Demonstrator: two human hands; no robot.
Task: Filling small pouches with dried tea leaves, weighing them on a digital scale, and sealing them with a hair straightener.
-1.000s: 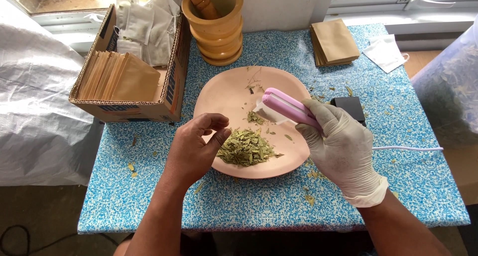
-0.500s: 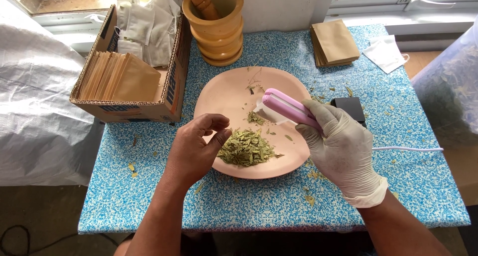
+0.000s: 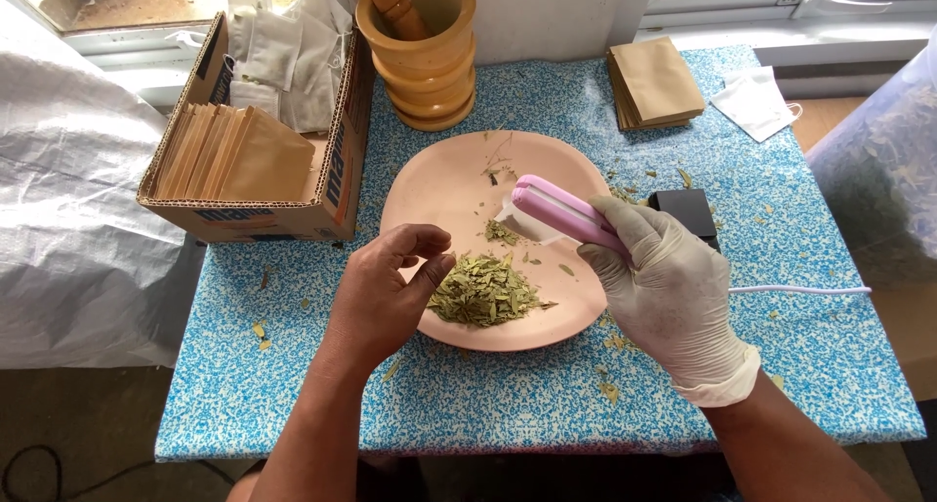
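A pink plate (image 3: 439, 185) on the blue speckled table holds a pile of dried green leaves (image 3: 483, 290). My bare left hand (image 3: 383, 297) rests at the plate's left rim, fingers loosely curled, thumb touching the edge of the leaf pile, nothing visibly held. My gloved right hand (image 3: 669, 292) grips a pink clamp-like sealing tool (image 3: 564, 212) over the plate's right side. The tool's tip pinches a small white sachet (image 3: 505, 212).
A cardboard box (image 3: 278, 219) of brown packets and white sachets stands at the left. A wooden mortar with pestle (image 3: 420, 43) is behind the plate. Brown envelopes (image 3: 654, 82), a white cloth (image 3: 753, 102), a black box (image 3: 691, 209) and a white cable (image 3: 800, 289) lie right.
My left hand has shifted slightly toward the leaf pile and its fingers have loosened a little. The right hand and the pink tool have stayed put.
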